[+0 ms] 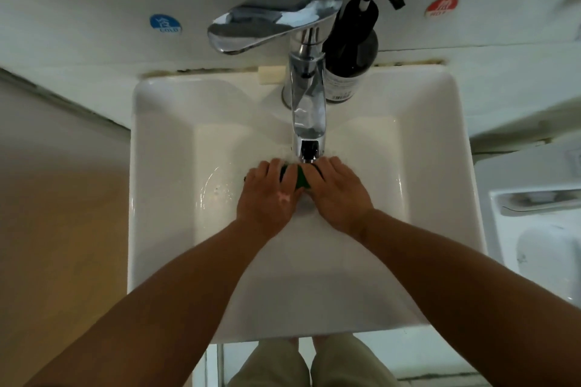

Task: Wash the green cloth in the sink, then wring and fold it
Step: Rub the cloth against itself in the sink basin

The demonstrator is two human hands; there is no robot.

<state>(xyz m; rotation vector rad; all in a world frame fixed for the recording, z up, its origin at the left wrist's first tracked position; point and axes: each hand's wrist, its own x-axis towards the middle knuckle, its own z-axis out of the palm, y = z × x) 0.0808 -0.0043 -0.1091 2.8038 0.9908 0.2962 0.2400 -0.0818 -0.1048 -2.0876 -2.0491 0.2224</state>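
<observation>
Now, with left hand [267, 196] and right hand [341, 195] both curled round the bunched green cloth [298, 178] under the faucet spout [308, 122] in the sink [163, 229] — knead and turn it, soaking every fold.

The light is dim and cool, and the picture is soft and smeary, with no crisp edge anywhere. The white sink [163, 229] is the brightest area. Just left of the left hand's [267, 198] fingers [273, 166], curved glints show on its wet floor, and a small white highlight sits on the back of that hand. Beyond the fingertips, the chrome tap [308, 110] and its lever [273, 12] carry broad glare. The green cloth [298, 177], between these fingers and those of the right hand [339, 195], is a dark, blurred patch. Nearer than the fingers, grey shadow lies over the basin between the forearms [195, 276]. Far from the fingers, at the frame's edges, straight lines bow and detail smears.
</observation>
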